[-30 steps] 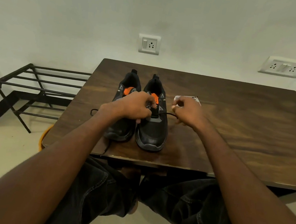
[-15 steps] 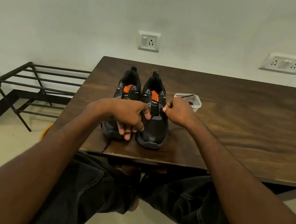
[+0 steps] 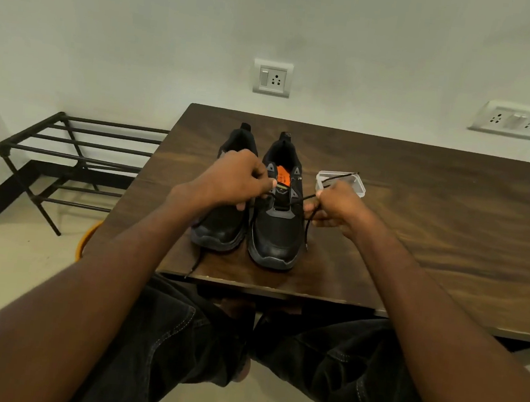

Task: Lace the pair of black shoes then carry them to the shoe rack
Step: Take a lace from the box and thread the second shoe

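Just beyond the right hand point(image 3: 338, 208) a small clear plastic container point(image 3: 340, 182) sits on the dark wooden desk point(image 3: 451, 220); a black metal shoe rack point(image 3: 75, 161) stands on the floor well to the left of the left hand point(image 3: 236, 178). The two black sports shoes point(image 3: 275, 228) stand side by side between and under the hands, toes nearest. The right hand's curled fingers pinch the thin black lace point(image 3: 310, 197), drawn taut from the right shoe. The left hand is curled over the left shoe, seemingly gripping the lace's other end.
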Tool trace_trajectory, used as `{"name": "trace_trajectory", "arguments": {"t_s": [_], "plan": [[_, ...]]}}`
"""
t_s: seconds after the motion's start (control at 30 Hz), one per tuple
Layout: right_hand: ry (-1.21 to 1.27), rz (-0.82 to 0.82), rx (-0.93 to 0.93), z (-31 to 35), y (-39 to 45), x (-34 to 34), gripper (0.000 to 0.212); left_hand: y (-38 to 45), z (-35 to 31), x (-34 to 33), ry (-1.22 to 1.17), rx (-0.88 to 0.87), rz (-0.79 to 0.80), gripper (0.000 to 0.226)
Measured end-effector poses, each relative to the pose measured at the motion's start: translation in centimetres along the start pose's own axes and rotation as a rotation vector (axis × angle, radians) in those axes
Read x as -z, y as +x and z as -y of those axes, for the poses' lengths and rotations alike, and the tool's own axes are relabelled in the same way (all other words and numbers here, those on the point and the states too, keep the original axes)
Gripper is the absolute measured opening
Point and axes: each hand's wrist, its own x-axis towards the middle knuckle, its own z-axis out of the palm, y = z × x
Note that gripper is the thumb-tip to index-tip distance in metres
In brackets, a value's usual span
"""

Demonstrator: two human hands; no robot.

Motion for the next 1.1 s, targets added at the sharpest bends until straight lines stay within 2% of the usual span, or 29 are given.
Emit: {"name": "trace_trajectory", "arguments": {"t_s": [0.1, 0.13, 0.2, 0.27, 0.33, 0.4, 0.47, 0.57, 0.6, 0.63, 0.7, 0.73, 0.8, 0.9, 1.03, 1.1], "plan": [[0.101, 0.043, -0.145, -0.3, 0.0, 0.4, 0.037, 0.6, -0.2, -1.1, 0.036, -0.031, 0.016, 0.011], [0.112, 0.060, -0.142, -0.3, -0.1, 0.5, 0.035, 0.7, -0.2, -1.2, 0.070, -0.043, 0.039, 0.015], [0.094, 0.085, -0.087, -0.1, -0.5, 0.8, 0.029, 1.0, -0.2, -1.4, 0.134, -0.053, 0.109, 0.026], [-0.023, 0.110, 0.025, 0.0, -1.2, 1.0, 0.028, 1.1, -0.2, -1.6, 0.173, -0.054, 0.140, 0.026], [-0.139, 0.118, 0.093, 0.0, -1.5, 0.8, 0.017, 1.4, -0.1, -2.0, 0.198, -0.060, 0.129, 0.026], [-0.107, 0.097, 0.086, 0.0, -1.5, 0.5, 0.014, 1.6, 0.1, -2.2, 0.232, -0.090, 0.091, 0.025], [0.049, 0.000, -0.007, 0.3, -1.4, 0.7, 0.008, 1.9, 0.5, -2.4, 0.338, -0.150, 0.009, 0.024], [0.278, -0.312, -0.079, 0.3, -0.2, 2.8, 0.009, 2.2, 0.7, -2.5, 0.438, -0.165, -0.026, 0.025], [0.238, -0.419, -0.083, 0.0, 0.5, 3.6, 0.017, 2.3, 0.6, -2.6, 0.435, -0.163, -0.004, 0.026], [0.087, -0.507, -0.079, -0.4, 0.9, 4.2, 0.025, 2.3, 0.5, -2.6, 0.427, -0.160, 0.017, 0.028], [-0.340, -0.551, 0.012, -1.2, 1.1, 4.2, 0.027, 2.4, 0.3, -2.4, 0.411, -0.156, 0.038, 0.029], [-0.503, -0.526, 0.117, -1.2, 0.7, 3.6, 0.024, 2.5, 0.3, -2.4, 0.403, -0.154, 0.041, 0.028], [-0.615, -0.381, 0.283, -0.8, 0.0, 2.0, 0.020, 2.7, 0.4, -2.2, 0.380, -0.144, 0.066, 0.026], [-0.620, -0.134, 0.311, -0.1, -0.8, 0.1, 0.020, 2.7, 0.7, -2.2, 0.305, -0.123, 0.117, 0.021], [-0.571, -0.103, 0.314, -0.1, -0.1, -0.3, 0.024, 2.4, 1.0, -2.2, 0.245, -0.120, 0.135, 0.021], [-0.549, -0.209, 0.254, 0.1, -0.1, 0.1, 0.019, 2.3, 1.0, -2.1, 0.203, -0.132, 0.135, 0.025]]}}
